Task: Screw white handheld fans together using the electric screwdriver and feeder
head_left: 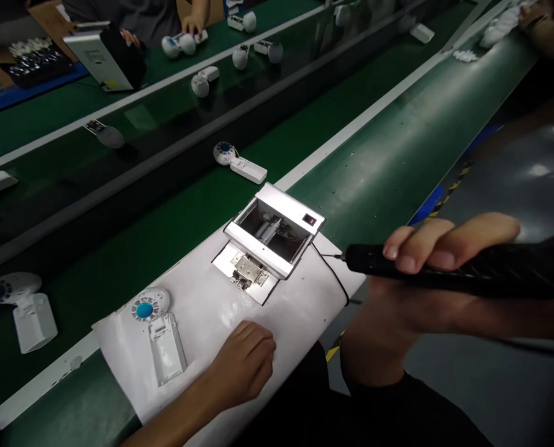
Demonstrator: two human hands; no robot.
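Grips a black screwdriver point(374, 259) in the right hand point(428, 243), with fingers clamped around the barrel; aims the thin bit leftward, near the right side of a silver machine point(261, 248). Rests the left hand point(246, 360) on a white sheet point(212, 323) spread over the green desk point(365, 167), with fingers curled together in a loose fist and the palm side hidden.

On the same sheet, to the left of that fist and apart from it, a white fan housing point(168, 357) with a blue hub, laid with its hollow handle toward the near edge.

Beyond, at the far side of the sheet, the machine: open-topped, with a metal mechanism point(249, 268) in front and a switch point(309, 219) glowing red; too small for reading any marks. Down from its right corner, a dark cable point(335, 276).

Across on the green belt point(165, 230), another housing point(249, 169) just past the machine. At upper left, near a co-worker's hand point(193, 26), a white box point(84, 53) with a yellow label point(113, 84) and a grey panel; probably printed, but too dim and blurred for reading.
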